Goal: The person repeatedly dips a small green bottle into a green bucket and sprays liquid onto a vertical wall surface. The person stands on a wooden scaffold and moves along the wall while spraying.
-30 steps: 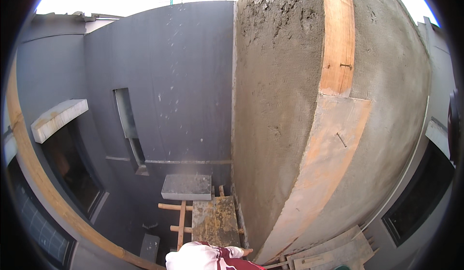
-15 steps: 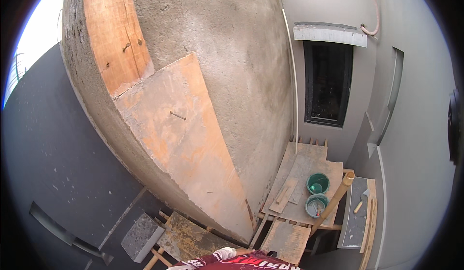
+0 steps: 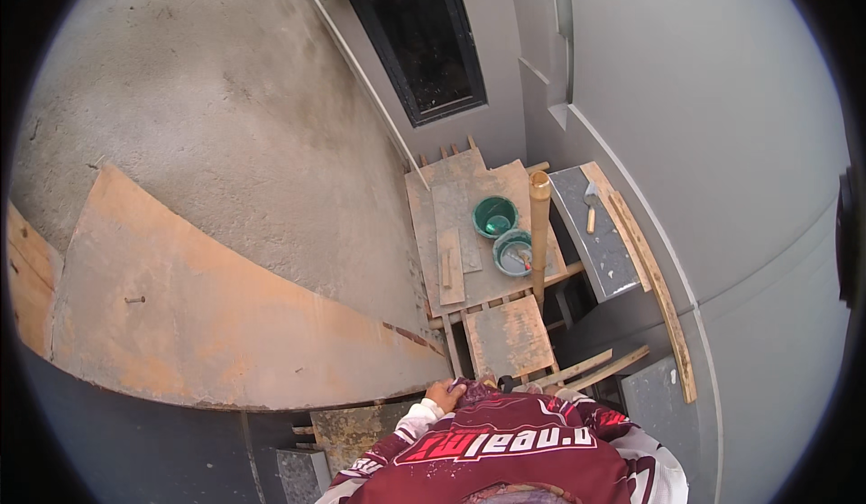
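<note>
My left hand is in front of my body at the bottom of the view, its fingers closed at the bunched front of my maroon long-sleeved shirt. It is close to the lower right end of a big plaster-smeared wooden board that lies against the rough cement wall. My right sleeve comes forward on the other side. The right hand itself is mostly hidden by the shirt front, and its fingers cannot be made out.
Ahead, a plank platform holds two green buckets and a wooden float. An upright bamboo pole stands beside them. A trowel lies on a grey board at right, near long timber strips. A nail sticks out of the board.
My view has swung down and to the right, so the platform and buckets sit more central. More of my shirt and my left hand now show at the bottom.
</note>
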`<state>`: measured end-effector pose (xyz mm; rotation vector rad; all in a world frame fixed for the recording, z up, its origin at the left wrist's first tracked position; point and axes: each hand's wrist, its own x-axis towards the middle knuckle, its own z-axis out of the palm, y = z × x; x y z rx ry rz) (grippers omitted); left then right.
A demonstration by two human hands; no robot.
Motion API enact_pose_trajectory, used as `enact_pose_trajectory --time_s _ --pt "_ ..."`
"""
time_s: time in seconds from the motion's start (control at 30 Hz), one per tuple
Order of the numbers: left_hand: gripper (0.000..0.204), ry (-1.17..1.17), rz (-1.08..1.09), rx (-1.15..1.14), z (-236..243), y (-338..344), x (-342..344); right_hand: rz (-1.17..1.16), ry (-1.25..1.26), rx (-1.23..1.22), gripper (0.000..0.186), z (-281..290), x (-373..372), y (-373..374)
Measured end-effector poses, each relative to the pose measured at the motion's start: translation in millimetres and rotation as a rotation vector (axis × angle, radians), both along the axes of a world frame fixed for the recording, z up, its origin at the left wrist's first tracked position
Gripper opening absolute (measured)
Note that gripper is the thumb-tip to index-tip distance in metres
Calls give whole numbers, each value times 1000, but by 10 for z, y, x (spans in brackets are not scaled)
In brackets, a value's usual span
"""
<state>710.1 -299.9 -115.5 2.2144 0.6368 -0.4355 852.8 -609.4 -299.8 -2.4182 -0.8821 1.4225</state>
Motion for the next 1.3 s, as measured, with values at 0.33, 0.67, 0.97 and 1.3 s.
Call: enact_pose_trajectory --time_s 0.33,0.67,0.97,1.3 --pt "47 501 -106 319 -989 390 -85 -453 -105 -117 44 -25 -98 -653" --pt "46 440 -35 116 -1435 575 -83 -485 -36 -349 49 -80 -351 -1208" --pt "33 213 -419 -305 -1812 259 225 -716 168 -32 46 647 -415 -675" --pt "11 695 -359 -530 -1184 54 243 -320 144 239 32 328 -916 -379"
